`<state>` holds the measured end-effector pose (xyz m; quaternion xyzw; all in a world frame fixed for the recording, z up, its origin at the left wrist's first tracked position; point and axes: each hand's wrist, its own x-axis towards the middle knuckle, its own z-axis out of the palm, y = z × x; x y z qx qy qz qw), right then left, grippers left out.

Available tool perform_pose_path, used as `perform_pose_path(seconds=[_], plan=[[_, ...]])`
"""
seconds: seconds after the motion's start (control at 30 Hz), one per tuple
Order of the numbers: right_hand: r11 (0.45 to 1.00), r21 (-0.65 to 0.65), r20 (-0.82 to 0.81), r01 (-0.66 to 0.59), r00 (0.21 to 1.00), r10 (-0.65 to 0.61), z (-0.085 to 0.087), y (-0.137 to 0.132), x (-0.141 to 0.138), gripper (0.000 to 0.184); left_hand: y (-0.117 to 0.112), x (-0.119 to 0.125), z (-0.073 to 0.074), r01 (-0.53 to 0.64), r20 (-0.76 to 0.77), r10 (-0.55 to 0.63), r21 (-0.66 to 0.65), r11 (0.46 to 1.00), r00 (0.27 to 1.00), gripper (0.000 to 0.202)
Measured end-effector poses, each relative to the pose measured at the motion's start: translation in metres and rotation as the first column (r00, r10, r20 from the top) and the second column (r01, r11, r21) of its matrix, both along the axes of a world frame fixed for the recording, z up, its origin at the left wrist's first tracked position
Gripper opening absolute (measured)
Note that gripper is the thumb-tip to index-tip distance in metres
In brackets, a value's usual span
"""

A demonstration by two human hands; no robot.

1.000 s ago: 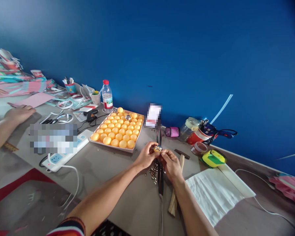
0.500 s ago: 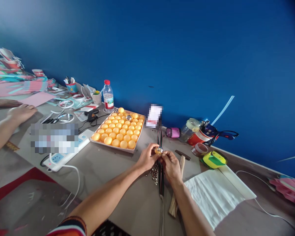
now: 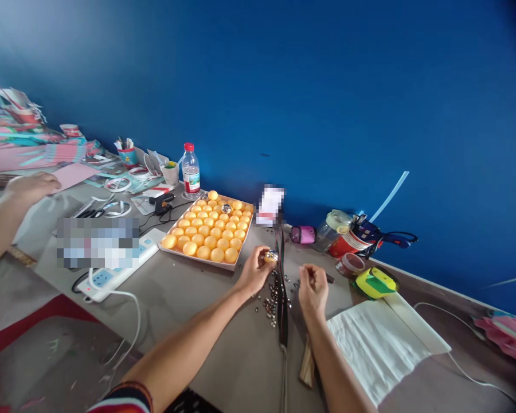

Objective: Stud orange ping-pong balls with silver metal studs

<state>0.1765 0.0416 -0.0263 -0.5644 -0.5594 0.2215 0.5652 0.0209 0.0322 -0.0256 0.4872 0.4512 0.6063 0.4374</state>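
My left hand [image 3: 251, 274] is closed around a small orange ball partly covered in shiny silver pieces [image 3: 270, 256], holding it above the table. To its right, my right hand [image 3: 313, 289] is apart from the ball, its thumb and fingertips pinched together; anything between them is too small to make out. Several loose silver beads or studs [image 3: 270, 308] lie scattered on the table below and between the hands. A dark strap [image 3: 282, 321] runs through them. A wooden stick [image 3: 307, 367] lies partly hidden under my right forearm.
A shallow tray [image 3: 223, 265] of orange balls [image 3: 204, 241] stands left, with a silvery ball [image 3: 226, 209] on top. A power strip [image 3: 107, 279], bottle [image 3: 191, 172], yellow-green tape measure-like object [image 3: 376, 283] and white cloth [image 3: 378, 344] lie around. Another person's hand [image 3: 34, 188] is at far left.
My right hand has come off the ball and moved right, over the wooden stick. My left hand still holds the ball, slightly further left. The other person's hand has shifted up.
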Motion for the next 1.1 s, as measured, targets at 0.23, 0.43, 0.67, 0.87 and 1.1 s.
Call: perform_pose_path(seconds=[0.23,0.43,0.67,0.87,1.1], plan=[[0.981,-0.086,0.331,0.175,0.934,-0.138,-0.005,0.018,0.028,0.036,0.006,-0.004,-0.004,-0.108,0.041,0.107,0.024,0.994,0.993,0.046],[0.893,-0.223,0.656,0.391,0.738,-0.159,0.003,0.009,0.032,0.047,0.001,-0.005,0.010,-0.164,-0.071,0.162,-0.024,0.986,0.984,0.040],[0.833,-0.385,0.736,0.397,0.676,0.018,0.002,0.010,0.046,0.043,0.004,-0.004,0.003,-0.104,0.026,0.104,-0.007,0.995,0.994,0.038],[0.882,-0.369,0.607,0.292,0.795,-0.009,0.001,0.023,0.050,0.019,0.008,-0.004,0.001,-0.035,0.161,0.042,-0.043,0.998,0.986,0.037],[0.872,-0.324,-0.182,-0.368,0.928,0.324,0.044,0.004,0.023,0.020,0.011,-0.002,0.000,-0.133,0.085,0.136,-0.042,0.990,0.987,0.033]])
